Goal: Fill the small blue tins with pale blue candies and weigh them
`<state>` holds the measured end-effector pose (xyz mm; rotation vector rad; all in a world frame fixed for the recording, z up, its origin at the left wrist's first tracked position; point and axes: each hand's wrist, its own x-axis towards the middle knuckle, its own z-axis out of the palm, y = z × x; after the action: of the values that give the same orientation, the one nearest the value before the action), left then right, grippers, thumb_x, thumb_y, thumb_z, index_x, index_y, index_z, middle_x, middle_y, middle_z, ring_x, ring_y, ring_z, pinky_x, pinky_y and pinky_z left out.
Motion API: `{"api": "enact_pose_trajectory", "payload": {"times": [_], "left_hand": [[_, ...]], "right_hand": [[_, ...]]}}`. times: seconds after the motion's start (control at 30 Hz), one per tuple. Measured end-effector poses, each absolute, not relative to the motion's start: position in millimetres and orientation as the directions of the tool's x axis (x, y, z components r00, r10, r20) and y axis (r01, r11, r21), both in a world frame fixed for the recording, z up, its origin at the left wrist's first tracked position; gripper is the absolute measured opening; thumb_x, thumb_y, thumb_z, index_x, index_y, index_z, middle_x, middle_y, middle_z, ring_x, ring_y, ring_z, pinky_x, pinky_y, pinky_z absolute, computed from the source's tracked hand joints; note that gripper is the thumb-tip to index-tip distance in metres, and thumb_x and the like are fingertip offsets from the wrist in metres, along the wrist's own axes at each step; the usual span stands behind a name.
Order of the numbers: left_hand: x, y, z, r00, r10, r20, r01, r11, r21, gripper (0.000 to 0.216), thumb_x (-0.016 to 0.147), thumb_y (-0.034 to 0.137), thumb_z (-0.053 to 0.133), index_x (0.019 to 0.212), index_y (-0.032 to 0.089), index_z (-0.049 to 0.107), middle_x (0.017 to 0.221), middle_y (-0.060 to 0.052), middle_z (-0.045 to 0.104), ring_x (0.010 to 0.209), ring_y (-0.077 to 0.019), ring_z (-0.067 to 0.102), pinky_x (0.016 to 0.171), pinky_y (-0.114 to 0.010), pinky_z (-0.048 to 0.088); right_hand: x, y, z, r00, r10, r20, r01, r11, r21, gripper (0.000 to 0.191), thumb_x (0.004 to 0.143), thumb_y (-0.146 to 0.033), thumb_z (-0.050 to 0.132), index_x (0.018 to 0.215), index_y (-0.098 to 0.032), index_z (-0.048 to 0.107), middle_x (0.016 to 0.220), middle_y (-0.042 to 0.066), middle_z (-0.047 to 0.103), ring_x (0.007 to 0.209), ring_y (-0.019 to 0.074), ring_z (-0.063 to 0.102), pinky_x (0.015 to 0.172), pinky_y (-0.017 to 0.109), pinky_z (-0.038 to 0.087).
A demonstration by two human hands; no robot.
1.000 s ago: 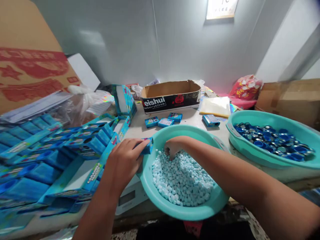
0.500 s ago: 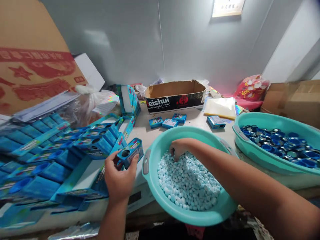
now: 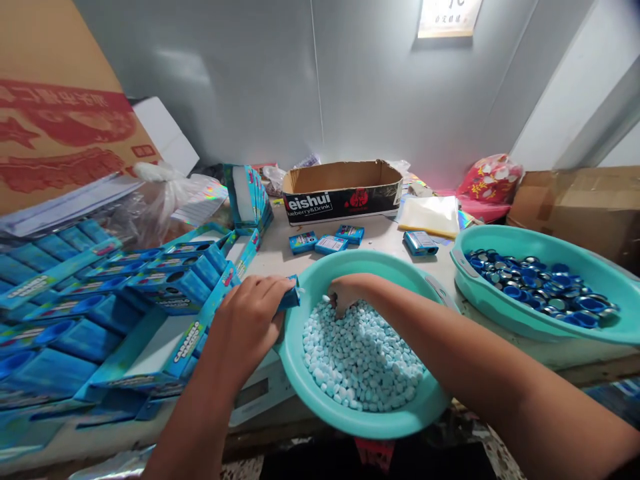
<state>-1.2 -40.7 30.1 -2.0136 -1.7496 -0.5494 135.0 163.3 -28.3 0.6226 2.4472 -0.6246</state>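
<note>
My left hand [image 3: 250,320] is closed around a small blue box [image 3: 291,297] and holds it against the left rim of a teal basin [image 3: 350,420]. The basin is full of pale blue tablets [image 3: 360,360]. My right hand [image 3: 347,293] rests in the tablets at the far side of the basin, its fingers curled down into the pile close to the box. What the fingers pinch is hidden.
Open blue display cartons [image 3: 165,293] with small boxes cover the left. A second teal basin [image 3: 540,293] with blue metal caps sits at the right. Three small blue boxes [image 3: 327,241], another [image 3: 419,242] and a cardboard tray [image 3: 343,190] lie behind. A scale [image 3: 260,393] is under the near basin's left edge.
My left hand has brought the small blue box from over the cartons back to the basin's left rim. My right hand stayed in the tablets.
</note>
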Motion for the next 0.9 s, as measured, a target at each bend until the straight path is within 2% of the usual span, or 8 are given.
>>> {"api": "enact_pose_trajectory", "payload": {"times": [0.13, 0.3, 0.37, 0.53, 0.63, 0.8, 0.9], "left_hand": [[-5.0, -41.7, 46.0, 0.173, 0.787, 0.593, 0.985, -0.142, -0.099, 0.041, 0.079, 0.014, 0.054, 0.119, 0.024, 0.059, 0.117, -0.005, 0.068, 0.106, -0.0288, 0.059, 0.091, -0.043, 0.049], [-1.8, -56.6, 68.6, 0.197, 0.733, 0.651, 0.980, -0.143, -0.136, 0.039, 0.086, 0.025, 0.051, 0.124, 0.021, 0.057, 0.117, -0.008, 0.067, 0.106, -0.0291, 0.059, 0.094, -0.044, 0.048], [5.0, -60.0, 68.5, 0.152, 0.723, 0.674, 0.988, -0.112, -0.103, 0.038, 0.086, 0.028, 0.051, 0.122, 0.019, 0.059, 0.115, -0.008, 0.067, 0.106, -0.0294, 0.059, 0.095, -0.046, 0.047], [21.0, -49.4, 50.1, 0.017, 0.802, 0.596, 0.999, -0.037, 0.021, 0.034, 0.081, 0.021, 0.056, 0.115, 0.021, 0.064, 0.111, -0.006, 0.069, 0.105, -0.0299, 0.060, 0.093, -0.045, 0.048], [23.1, -40.2, 56.4, -0.017, 0.735, 0.678, 0.994, -0.061, 0.091, 0.041, 0.081, 0.025, 0.063, 0.121, 0.019, 0.061, 0.116, -0.007, 0.067, 0.108, -0.0286, 0.060, 0.097, -0.042, 0.046], [24.9, -37.4, 105.3, 0.086, 0.595, 0.799, 0.995, -0.099, -0.033, 0.040, 0.088, 0.027, 0.059, 0.127, 0.020, 0.057, 0.122, -0.006, 0.064, 0.116, -0.0268, 0.058, 0.103, -0.042, 0.041], [29.4, -42.0, 110.3, 0.084, 0.542, 0.836, 0.996, -0.064, -0.058, 0.043, 0.089, 0.028, 0.058, 0.132, 0.023, 0.054, 0.123, -0.007, 0.064, 0.115, -0.0274, 0.058, 0.103, -0.043, 0.041]], "right_hand": [[137.0, 159.2, -23.4, -0.761, 0.317, -0.566, 0.542, 0.790, -0.286, 0.052, 0.062, -0.035, 0.085, 0.110, -0.020, 0.072, 0.101, 0.002, 0.071, 0.086, 0.0219, 0.066, 0.073, 0.027, 0.051], [141.2, 155.1, -17.5, -0.762, 0.315, -0.567, 0.537, 0.795, -0.281, 0.047, 0.065, -0.032, 0.084, 0.110, -0.019, 0.073, 0.096, 0.002, 0.072, 0.080, 0.0194, 0.066, 0.073, 0.026, 0.052], [141.2, 156.0, -15.8, -0.763, 0.316, -0.564, 0.536, 0.797, -0.278, 0.047, 0.068, -0.029, 0.082, 0.111, -0.016, 0.072, 0.095, 0.003, 0.072, 0.080, 0.0194, 0.065, 0.076, 0.028, 0.051], [134.2, 166.9, -13.9, -0.745, 0.353, -0.565, 0.567, 0.781, -0.260, 0.042, 0.076, -0.026, 0.075, 0.113, -0.009, 0.070, 0.094, 0.007, 0.072, 0.082, 0.0212, 0.063, 0.079, 0.035, 0.050], [134.9, 162.7, -17.0, -0.743, 0.342, -0.575, 0.564, 0.782, -0.263, 0.040, 0.075, -0.028, 0.076, 0.109, -0.009, 0.071, 0.093, 0.007, 0.072, 0.081, 0.0207, 0.063, 0.077, 0.033, 0.050], [141.6, 147.2, -13.4, -0.771, 0.320, -0.551, 0.524, 0.811, -0.262, 0.039, 0.070, -0.029, 0.081, 0.105, -0.013, 0.074, 0.095, 0.005, 0.073, 0.079, 0.0201, 0.065, 0.071, 0.026, 0.051], [143.1, 146.1, -9.0, -0.784, 0.323, -0.530, 0.513, 0.818, -0.261, 0.043, 0.070, -0.031, 0.081, 0.108, -0.015, 0.074, 0.099, 0.003, 0.073, 0.080, 0.0191, 0.065, 0.070, 0.025, 0.050]]}}
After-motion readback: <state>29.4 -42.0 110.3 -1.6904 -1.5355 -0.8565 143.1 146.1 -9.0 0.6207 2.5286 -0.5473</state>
